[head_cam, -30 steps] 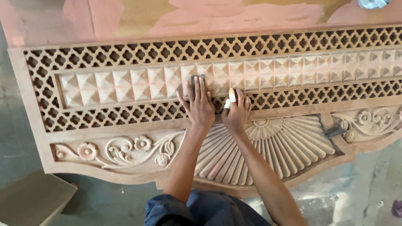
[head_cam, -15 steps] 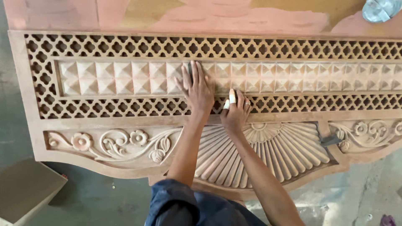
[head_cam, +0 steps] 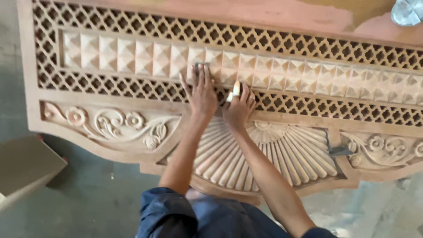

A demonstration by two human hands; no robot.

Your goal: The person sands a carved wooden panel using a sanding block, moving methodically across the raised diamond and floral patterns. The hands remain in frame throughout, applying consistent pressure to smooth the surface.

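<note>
A carved wooden panel [head_cam: 273, 26] lies flat and fills most of the view. It has 2 bands of lattice [head_cam: 132, 22], a row of small pyramid studs [head_cam: 145, 57] between them, a fluted fan [head_cam: 282, 154] at the lower middle, and floral scrolls [head_cam: 110, 123] on either side of the fan.

The left hand [head_cam: 201, 92] lies open and flat on the panel, fingers together and pointing up onto the stud row, palm over the lower lattice band. The right hand [head_cam: 239, 105] rests just beside it, touching the lattice, fingers curled around a small pale piece [head_cam: 236, 89] that sticks up between them; what the piece is cannot be told. Both forearms cross the fan, and dark blue sleeves [head_cam: 172, 211] show at the bottom.

A grey board [head_cam: 26, 163] lies on the floor [head_cam: 97, 198] at the lower left. A crumpled shiny thing [head_cam: 407, 11] sits at the top right corner.
</note>
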